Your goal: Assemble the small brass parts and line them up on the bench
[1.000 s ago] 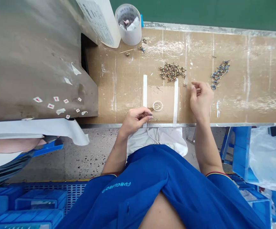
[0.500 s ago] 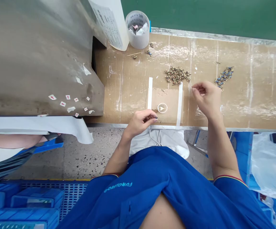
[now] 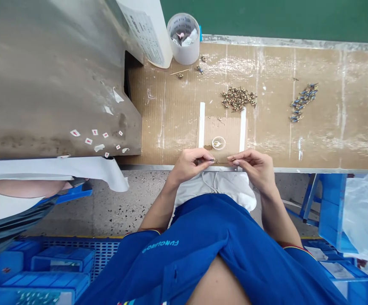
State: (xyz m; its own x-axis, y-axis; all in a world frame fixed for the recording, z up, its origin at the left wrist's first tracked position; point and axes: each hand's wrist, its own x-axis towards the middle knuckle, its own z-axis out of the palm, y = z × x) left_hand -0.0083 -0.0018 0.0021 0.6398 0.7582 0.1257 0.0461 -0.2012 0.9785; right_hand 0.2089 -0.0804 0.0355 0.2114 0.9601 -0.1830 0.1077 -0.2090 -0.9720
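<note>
My left hand (image 3: 193, 164) is closed in a pinch on a small dark part at the front edge of the cardboard-covered bench; the part is too small to name. Facing it a short way to the right, my right hand (image 3: 254, 167) pinches a tiny brass-coloured piece, its kind unclear. Just beyond the hands, a small round white dish (image 3: 224, 146) with a pale stick across it stands on a cardboard pad (image 3: 231, 127) between two white tape strips. Behind the pad lies a pile of small brass-coloured parts (image 3: 238, 99). A smaller group of brass and blue parts (image 3: 304, 101) lies farther right.
A grey metal housing (image 3: 59, 84) borders the bench at left. A white tub (image 3: 185, 53) holding scraps stands at the back, with a thin stick (image 3: 180, 72) and several loose parts nearby. Blue bins (image 3: 59, 258) stand low at left. Another person's arm (image 3: 25, 188) shows at far left.
My right hand has moved left and toward me, from beside the brass pile to the bench's front edge, opposite my left hand. My left hand stays near its place, still pinching.
</note>
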